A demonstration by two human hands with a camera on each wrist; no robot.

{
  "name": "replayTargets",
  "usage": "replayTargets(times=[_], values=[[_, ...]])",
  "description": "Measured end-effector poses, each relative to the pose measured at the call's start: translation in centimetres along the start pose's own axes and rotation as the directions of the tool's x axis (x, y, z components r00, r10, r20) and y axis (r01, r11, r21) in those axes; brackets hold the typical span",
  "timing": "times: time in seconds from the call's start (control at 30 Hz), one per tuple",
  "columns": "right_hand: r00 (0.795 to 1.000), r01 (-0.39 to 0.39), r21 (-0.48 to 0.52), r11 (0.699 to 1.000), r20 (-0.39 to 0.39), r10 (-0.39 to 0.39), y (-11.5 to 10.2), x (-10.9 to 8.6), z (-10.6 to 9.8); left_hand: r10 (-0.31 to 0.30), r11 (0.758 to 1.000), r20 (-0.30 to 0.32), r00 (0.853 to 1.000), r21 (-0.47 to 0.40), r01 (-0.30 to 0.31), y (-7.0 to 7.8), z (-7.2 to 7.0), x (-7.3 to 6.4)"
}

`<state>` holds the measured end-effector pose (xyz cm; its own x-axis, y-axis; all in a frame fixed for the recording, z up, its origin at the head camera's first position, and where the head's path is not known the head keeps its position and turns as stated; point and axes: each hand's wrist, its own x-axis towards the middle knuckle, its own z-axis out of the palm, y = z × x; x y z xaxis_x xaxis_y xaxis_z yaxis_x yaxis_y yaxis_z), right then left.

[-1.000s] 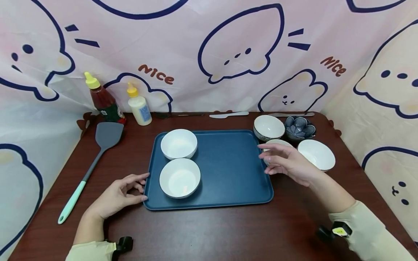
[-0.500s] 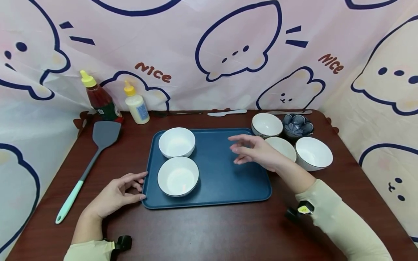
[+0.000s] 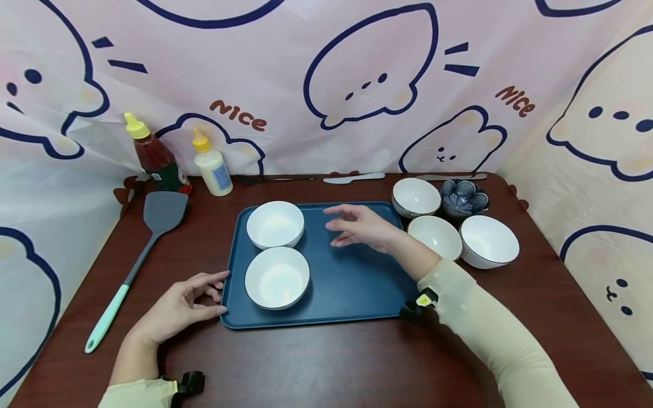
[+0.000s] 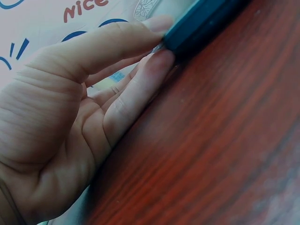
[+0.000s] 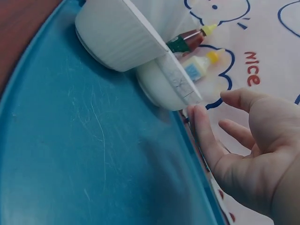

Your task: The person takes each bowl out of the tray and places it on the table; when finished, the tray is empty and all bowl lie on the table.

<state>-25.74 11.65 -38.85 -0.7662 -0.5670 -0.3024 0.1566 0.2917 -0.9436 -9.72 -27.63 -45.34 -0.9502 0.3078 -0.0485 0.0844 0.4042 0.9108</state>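
The blue tray (image 3: 357, 283) lies on the table with two white bowls on its left half. My left hand (image 3: 176, 309) rests thumb and fingertips against the tray's left edge; the left wrist view shows the thumb and a finger (image 4: 140, 89) right at that edge. My right hand (image 3: 364, 229) hovers over the tray with nothing in it, fingers loosely bent. Its fingertips point at the far bowl (image 3: 275, 225); in the right wrist view they come close to the patterned rim of that bowl (image 5: 161, 86). The near bowl (image 3: 278, 277) sits just in front of it.
Right of the tray stand a bowl at the back (image 3: 416, 197), a cream bowl (image 3: 435, 237), a wide white bowl (image 3: 490, 242) and dark blue dishes (image 3: 464, 198). A spatula (image 3: 135, 272), a sauce bottle (image 3: 158, 156), a yellow-capped bottle (image 3: 213, 167) and knives (image 3: 354, 178) surround it.
My right hand has moved left from beside the right-hand bowls to over the tray, uncovering the cream bowl. My left hand stays at the tray's edge.
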Motion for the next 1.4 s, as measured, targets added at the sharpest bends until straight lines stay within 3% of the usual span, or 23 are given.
replayTargets(times=[0.23, 0.53, 0.77, 1.0, 1.4], values=[[0.998, -0.047, 0.073, 0.996, 0.037, 0.044, 0.4, 2.6, 1.4, -0.005, 1.0, -0.001, 1.0, 0.002, 0.005, 0.1, -0.1, 0.0], [0.994, -0.078, 0.127, 0.989, 0.09, 0.067, 0.2, 4.6, 3.6, 0.001, 1.0, 0.0, 1.0, -0.009, -0.001, 0.1, 0.3, 0.1], [0.992, -0.104, 0.276, 0.955, 0.096, 0.08, 0.7, 5.3, 4.6, -0.001, 1.0, 0.002, 1.0, -0.007, 0.001, 0.2, 0.2, 0.2], [0.995, -0.1, 0.376, 0.921, 0.038, 0.092, 0.4, 5.3, 5.4, 0.011, 1.0, 0.005, 1.0, -0.013, -0.01, 0.2, 0.1, 0.2], [0.989, -0.066, 0.404, 0.912, -0.098, 0.115, -0.1, 3.5, 4.0, 0.008, 1.0, 0.002, 1.0, -0.012, -0.008, 0.1, -0.1, 0.1]])
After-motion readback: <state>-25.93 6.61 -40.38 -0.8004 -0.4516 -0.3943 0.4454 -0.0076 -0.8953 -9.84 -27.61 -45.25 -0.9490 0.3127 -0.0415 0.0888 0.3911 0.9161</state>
